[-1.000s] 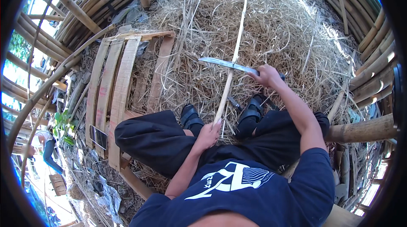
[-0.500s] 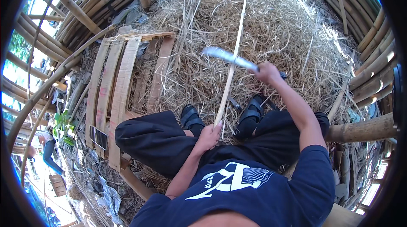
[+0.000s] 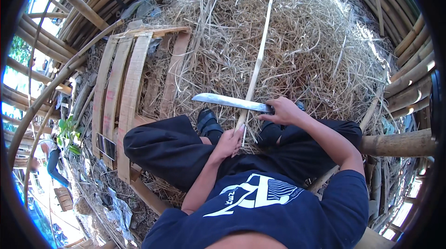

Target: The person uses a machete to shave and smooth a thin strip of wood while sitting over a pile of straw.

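My left hand (image 3: 229, 142) is closed around the near end of a long, pale bamboo strip (image 3: 259, 63), which runs away from me over the shavings. In my right hand (image 3: 285, 111) is the handle of a machete (image 3: 227, 101), its long blade pointing left. The blade lies across the strip, a short way beyond my left hand; whether its edge bites into the strip I cannot tell. My fingers hide most of the handle. Both hands are between my knees, above my sandalled feet (image 3: 210, 122).
A heap of pale shavings (image 3: 297, 39) spreads ahead of me. On the left lies a wooden slatted pallet (image 3: 134, 81) with a phone (image 3: 106, 146) on it. Bamboo poles (image 3: 402, 143) stand and stack around both sides. Another person (image 3: 53, 163) is at the far left.
My right hand has drawn the machete nearer to me along the bamboo strip, and the blade now lies more level, closer to my left hand. My left hand has stayed at the strip's end.
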The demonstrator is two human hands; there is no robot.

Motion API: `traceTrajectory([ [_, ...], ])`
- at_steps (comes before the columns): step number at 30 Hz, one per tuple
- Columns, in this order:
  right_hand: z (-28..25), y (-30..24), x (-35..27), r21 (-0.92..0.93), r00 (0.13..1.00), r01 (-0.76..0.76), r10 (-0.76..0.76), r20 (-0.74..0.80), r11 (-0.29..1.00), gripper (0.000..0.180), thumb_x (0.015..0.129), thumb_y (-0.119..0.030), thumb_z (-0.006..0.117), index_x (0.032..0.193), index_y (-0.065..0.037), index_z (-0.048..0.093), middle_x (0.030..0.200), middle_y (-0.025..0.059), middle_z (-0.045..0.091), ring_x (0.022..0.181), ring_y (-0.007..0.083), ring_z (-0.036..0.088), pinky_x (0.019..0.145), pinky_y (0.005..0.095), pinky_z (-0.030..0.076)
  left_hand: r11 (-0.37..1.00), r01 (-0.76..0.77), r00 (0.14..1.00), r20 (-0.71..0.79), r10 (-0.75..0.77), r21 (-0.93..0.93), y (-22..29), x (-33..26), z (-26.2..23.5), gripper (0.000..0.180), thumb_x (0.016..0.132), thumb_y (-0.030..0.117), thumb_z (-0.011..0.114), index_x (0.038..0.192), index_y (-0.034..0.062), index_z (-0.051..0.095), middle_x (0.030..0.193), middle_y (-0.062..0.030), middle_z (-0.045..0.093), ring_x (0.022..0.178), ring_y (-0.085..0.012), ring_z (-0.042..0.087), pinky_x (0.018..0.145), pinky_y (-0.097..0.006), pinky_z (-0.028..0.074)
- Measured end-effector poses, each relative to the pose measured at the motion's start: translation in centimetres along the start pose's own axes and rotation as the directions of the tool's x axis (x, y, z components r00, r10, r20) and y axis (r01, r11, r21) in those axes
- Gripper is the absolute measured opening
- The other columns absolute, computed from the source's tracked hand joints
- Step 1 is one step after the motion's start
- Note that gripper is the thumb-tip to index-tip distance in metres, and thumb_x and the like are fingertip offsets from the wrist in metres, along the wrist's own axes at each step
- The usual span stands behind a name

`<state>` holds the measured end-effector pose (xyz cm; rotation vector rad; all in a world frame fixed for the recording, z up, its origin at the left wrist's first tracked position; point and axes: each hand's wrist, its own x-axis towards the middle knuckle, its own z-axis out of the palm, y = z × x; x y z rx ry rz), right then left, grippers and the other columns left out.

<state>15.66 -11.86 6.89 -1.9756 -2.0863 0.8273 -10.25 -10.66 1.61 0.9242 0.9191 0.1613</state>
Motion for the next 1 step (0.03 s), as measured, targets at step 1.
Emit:
traceTrajectory([
  [1, -0.44, -0.12, -0.23, 0.005, 0.997, 0.047, -0.047, 0.064, 0.999, 0.064, 0.080, -0.064, 0.059, 0.096, -0.003, 0.069, 0.077, 0.0206, 0.067, 0.076, 0.0413, 0.065, 0.072, 0.0459, 0.053, 0.998, -0.010, 0.999, 0.031, 0.012, -0.054, -0.02, 0.22, -0.24, 0.043, 0.099, 0.044, 0.047, 0.074, 0.0086, 0.044, 0.051, 0.0015, 0.041, 0.034, -0.0077, 0.039, 0.031, -0.024, 0.031],
])
